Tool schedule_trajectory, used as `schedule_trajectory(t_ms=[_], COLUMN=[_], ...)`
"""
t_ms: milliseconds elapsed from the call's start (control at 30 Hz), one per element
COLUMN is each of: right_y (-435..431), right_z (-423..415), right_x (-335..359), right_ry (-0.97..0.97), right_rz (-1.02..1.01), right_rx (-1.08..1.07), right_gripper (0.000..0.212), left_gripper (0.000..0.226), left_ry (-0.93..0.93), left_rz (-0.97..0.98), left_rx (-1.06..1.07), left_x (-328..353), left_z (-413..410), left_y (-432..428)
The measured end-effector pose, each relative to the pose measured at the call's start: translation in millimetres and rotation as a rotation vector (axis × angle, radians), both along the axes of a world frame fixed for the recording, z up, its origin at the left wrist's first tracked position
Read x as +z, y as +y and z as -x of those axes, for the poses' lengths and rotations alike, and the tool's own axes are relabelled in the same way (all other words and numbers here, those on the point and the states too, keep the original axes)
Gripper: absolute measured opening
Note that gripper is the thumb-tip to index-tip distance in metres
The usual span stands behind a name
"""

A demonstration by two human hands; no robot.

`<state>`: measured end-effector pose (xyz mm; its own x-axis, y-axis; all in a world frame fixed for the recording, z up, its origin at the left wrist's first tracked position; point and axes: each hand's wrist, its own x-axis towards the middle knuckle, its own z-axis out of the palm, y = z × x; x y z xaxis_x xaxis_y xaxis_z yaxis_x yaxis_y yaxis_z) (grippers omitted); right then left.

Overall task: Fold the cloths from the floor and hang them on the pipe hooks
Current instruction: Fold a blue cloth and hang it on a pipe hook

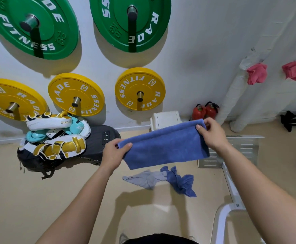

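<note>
A blue cloth (163,147), folded over into a long band, hangs in the air between my hands. My left hand (113,153) pinches its left end and my right hand (212,132) pinches its upper right corner. Below it on the floor lie a crumpled grey cloth (143,178) and a crumpled blue cloth (180,182), side by side. At the right, two white wrapped pipes (233,95) run up the wall. A pink cloth (256,73) hangs on the nearer pipe and a second pink cloth (294,70) hangs further right.
Green and yellow weight plates (140,88) hang on wall pegs. A pile of boxing pads (55,138) sits on a dark bag at the left. A white box (164,118), two red extinguishers (204,110), a metal plate (244,147) and a white frame (231,196) stand at the right.
</note>
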<state>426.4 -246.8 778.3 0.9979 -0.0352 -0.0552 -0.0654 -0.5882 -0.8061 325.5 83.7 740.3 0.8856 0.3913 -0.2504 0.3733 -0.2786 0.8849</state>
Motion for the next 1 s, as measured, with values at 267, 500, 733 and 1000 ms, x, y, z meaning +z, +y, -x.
schedule_trajectory(t_ms=[267,500,733,1000], right_y=[38,85,84,84], right_z=[59,95,98,96], right_x=[-50,-51,-53,-54], right_ry=[0.193,0.158,0.148,0.170], right_rz=[-0.240,-0.370,-0.378,-0.331], right_rx=[-0.225,-0.013,-0.002,0.273], right_gripper=[0.017,0.016,0.012,0.032], left_gripper=[0.022,0.014,0.018,0.026], left_ry=[0.026,0.017,0.029,0.051], left_rz=[-0.166,-0.068,-0.026,0.089], left_rx=[0.087,-0.153,-0.250,-0.212], left_x=[1,-7,-7,-3], left_z=[-10,1,1,-6], left_y=[-52,-110,-107,-92])
